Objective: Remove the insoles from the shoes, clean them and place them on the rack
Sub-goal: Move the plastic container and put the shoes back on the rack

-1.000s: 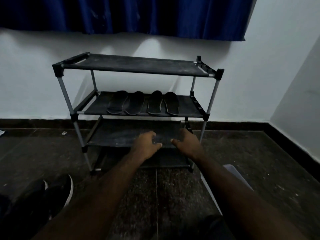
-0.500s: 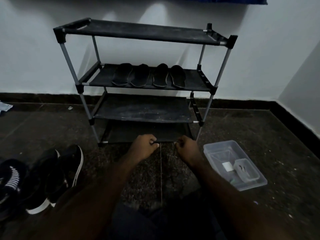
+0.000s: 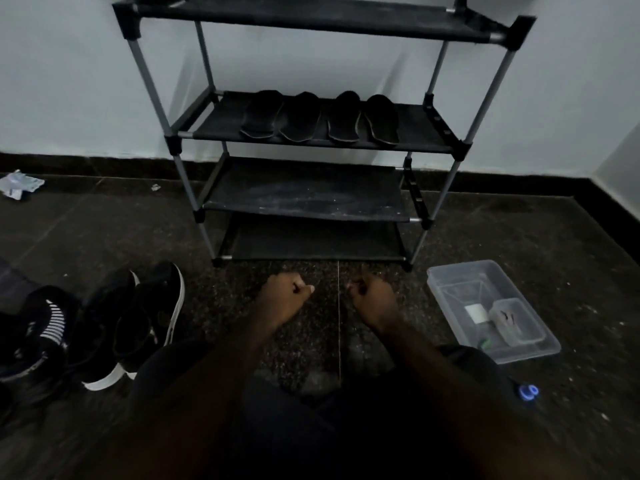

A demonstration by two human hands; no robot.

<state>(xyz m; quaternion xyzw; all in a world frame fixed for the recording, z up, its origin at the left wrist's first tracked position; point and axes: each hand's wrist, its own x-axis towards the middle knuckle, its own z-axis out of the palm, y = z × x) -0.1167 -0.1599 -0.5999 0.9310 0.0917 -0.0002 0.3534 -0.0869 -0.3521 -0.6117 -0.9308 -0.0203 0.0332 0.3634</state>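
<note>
- Left hand [image 3: 284, 299] and right hand [image 3: 375, 301]: both clenched into fists, nothing in either.
- They hung side by side, a little apart, just above the floor [image 3: 519, 237] in front of the rack's [image 3: 148, 81] bottom tier, touching neither.
- Insoles [image 3: 301, 116]: four, on the rack's second shelf from the top, laid flat in one row, lengthwise front to back.
- Neighbours were touching or slightly overlapping at the edges. Too dim to say which.
- Why there, my read: a single flat layer lets each one air out instead of stacking damp. That shelf was also an easy reach from low down.
- Look: dark, thin, foot-shaped, matte, rims lifted slightly at the near ends. Couldn't judge clean or damp in that light.
- Shoes [image 3: 131, 323]: black pair with white soles on the floor to my left, well apart from the rack, openings up. A striped dark shoe [image 3: 38, 334] sat just beside them, further left.
- Likely parked aside so the path to the rack was clear.
- Clear bin [image 3: 446, 289] sat on the floor to my right, near the rack's front right leg, with a small tub [image 3: 516, 320] inside. Probably the cleaning kit.
- Status guess: four insoles racked, both fists free, so placing looked done for these.
</note>
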